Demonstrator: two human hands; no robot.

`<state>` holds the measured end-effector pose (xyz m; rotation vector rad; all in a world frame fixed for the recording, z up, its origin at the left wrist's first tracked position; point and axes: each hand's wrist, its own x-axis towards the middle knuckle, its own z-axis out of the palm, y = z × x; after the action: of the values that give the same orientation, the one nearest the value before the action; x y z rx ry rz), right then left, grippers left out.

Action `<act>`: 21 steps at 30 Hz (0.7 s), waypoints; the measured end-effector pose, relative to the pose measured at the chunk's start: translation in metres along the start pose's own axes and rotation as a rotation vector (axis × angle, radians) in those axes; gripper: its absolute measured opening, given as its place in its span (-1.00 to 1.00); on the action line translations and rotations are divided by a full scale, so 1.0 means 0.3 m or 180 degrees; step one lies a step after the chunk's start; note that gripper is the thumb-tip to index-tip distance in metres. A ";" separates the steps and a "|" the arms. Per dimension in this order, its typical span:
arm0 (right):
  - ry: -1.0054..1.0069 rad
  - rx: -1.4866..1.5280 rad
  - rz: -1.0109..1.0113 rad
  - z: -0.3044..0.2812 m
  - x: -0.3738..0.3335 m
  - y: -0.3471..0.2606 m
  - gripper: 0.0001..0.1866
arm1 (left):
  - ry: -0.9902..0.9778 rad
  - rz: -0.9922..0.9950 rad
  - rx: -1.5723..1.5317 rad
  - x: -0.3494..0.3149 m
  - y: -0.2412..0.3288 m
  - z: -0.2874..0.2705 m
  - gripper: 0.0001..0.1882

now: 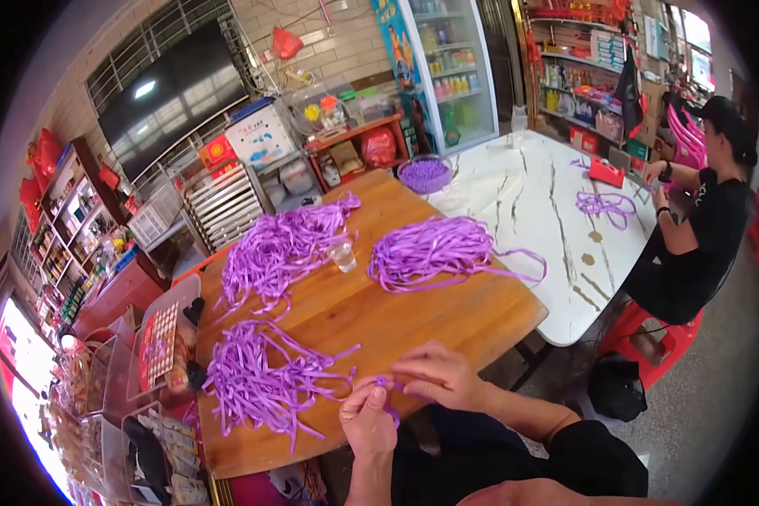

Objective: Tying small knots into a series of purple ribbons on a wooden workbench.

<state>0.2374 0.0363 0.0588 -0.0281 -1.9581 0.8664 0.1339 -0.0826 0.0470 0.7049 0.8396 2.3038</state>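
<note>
My left hand (369, 415) is closed, pinching a purple ribbon (381, 382) between thumb and forefinger at the table's near edge. Just right of it is my right hand (438, 374), its fingers stretched over the ribbon; a short purple length hangs below. I cannot tell if the right fingertips touch the ribbon. On the wooden table (396, 329), a loose pile of cut purple ribbons (266, 379) lies left of my hands. Farther back are a second tangled pile (291, 244) and a looped bundle of purple ribbon (430, 253). A clear cup (342, 256) stands between them.
A white marbled table (540, 219) adjoins on the right, with a basket of purple pieces (425, 174), ribbon loops (605, 207) and a red box (606, 172). A person (691, 219) sits there on a red stool (658, 337). Plastic bins (164, 337) crowd the left side.
</note>
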 end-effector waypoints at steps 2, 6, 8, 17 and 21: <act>-0.0310 0.0089 -0.0056 0.005 0.021 -0.016 -0.66 | -0.0033 -0.0320 -0.0188 0.002 -0.014 -0.010 -0.93; -0.0487 0.0505 0.0132 0.018 0.016 0.029 -0.67 | -0.0133 -0.0648 -0.0342 0.016 -0.025 -0.044 -0.93; -0.0644 0.0623 0.0061 0.015 0.022 0.017 -0.68 | -0.0202 -0.0622 -0.0211 0.014 -0.021 -0.058 -0.93; -0.0770 0.0990 0.0261 0.070 0.023 0.035 -0.76 | -0.0029 -0.0669 0.0017 -0.001 -0.014 -0.116 -0.92; -0.0759 0.1133 0.0146 0.075 0.024 0.046 -0.79 | -0.0019 -0.0812 -0.0119 -0.011 -0.012 -0.118 -0.90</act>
<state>0.2115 0.0365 0.0497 0.2496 -1.9977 1.2865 0.1149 -0.0965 0.0203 0.5534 0.8303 2.0826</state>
